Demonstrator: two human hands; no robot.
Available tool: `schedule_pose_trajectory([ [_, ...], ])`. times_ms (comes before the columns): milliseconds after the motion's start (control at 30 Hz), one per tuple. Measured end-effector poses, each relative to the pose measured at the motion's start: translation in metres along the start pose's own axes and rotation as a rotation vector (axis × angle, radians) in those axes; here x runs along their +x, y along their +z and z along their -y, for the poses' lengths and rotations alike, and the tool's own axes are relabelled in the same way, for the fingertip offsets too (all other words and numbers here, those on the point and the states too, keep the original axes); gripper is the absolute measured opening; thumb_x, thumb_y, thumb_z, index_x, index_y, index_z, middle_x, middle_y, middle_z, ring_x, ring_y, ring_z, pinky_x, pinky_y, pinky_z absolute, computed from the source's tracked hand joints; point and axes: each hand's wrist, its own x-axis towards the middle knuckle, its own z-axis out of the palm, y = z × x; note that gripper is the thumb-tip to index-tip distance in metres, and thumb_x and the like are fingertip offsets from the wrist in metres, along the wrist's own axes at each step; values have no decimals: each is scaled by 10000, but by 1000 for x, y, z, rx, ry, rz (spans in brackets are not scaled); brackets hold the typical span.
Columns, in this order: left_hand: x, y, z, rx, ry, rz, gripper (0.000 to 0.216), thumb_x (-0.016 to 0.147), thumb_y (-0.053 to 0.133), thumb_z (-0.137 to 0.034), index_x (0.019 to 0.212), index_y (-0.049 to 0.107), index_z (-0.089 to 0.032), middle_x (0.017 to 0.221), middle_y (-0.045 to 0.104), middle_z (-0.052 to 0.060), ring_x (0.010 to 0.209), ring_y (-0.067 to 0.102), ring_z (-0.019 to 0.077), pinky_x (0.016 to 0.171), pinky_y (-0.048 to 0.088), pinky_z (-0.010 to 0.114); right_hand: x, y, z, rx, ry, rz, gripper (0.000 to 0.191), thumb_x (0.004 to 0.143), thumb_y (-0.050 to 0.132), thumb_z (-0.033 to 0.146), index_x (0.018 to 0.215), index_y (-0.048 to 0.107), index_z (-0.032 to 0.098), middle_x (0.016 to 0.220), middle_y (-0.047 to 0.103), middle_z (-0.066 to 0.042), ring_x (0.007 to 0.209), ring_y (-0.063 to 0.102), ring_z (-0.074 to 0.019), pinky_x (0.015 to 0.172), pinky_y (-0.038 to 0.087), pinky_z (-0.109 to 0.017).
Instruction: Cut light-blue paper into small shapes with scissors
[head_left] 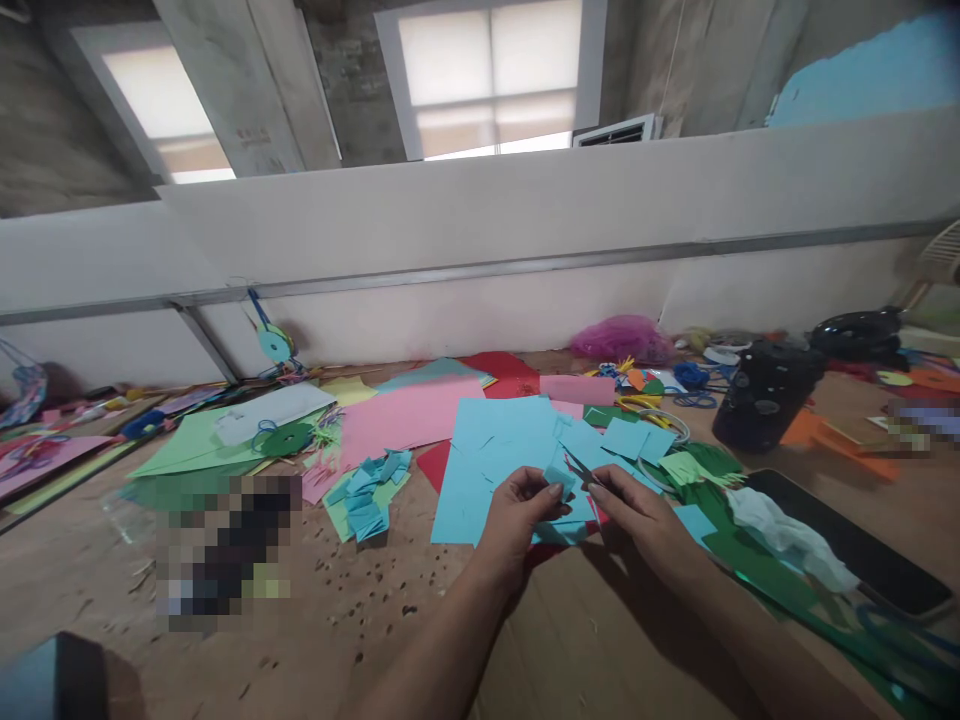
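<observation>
My left hand (525,505) pinches a small piece of light blue paper (559,476) between thumb and fingers. Close beside it, my right hand (630,510) is closed around a pair of scissors (577,466), whose blades point up and left towards that piece. Both hands are over the lower right part of a large light blue sheet (480,450), which has several thin slivers of paper on it. To the left lies a pile of small cut blue pieces (369,490) on light green paper. More blue squares (627,438) rest to the right of the scissors.
Pink paper (412,415) and green sheets (187,440) spread to the left. On the right stand a black cup (766,398) and a dark phone (847,540) with white tissue (791,535) by it. A white partition (480,230) borders the table's back.
</observation>
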Motion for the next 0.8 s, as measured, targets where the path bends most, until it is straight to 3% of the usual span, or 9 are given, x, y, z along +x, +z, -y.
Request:
schedule_pose_trajectory([
  [433, 1, -4, 2, -41, -14, 6, 384, 595, 840, -435, 777, 644, -159, 804, 683, 37, 706, 632, 143, 750, 501, 289, -9, -3, 16, -286, -34, 1, 288, 931, 441, 472, 882, 593, 233, 765, 611, 6, 711, 540, -182, 638, 383, -282],
  [800, -1, -4, 1, -37, -9, 24, 356, 639, 821, -411, 776, 618, -153, 781, 695, 38, 680, 627, 128, 705, 477, 248, -9, -3, 13, -347, -41, -15, 296, 941, 430, 486, 893, 577, 233, 755, 594, 12, 703, 530, -182, 634, 360, -284],
])
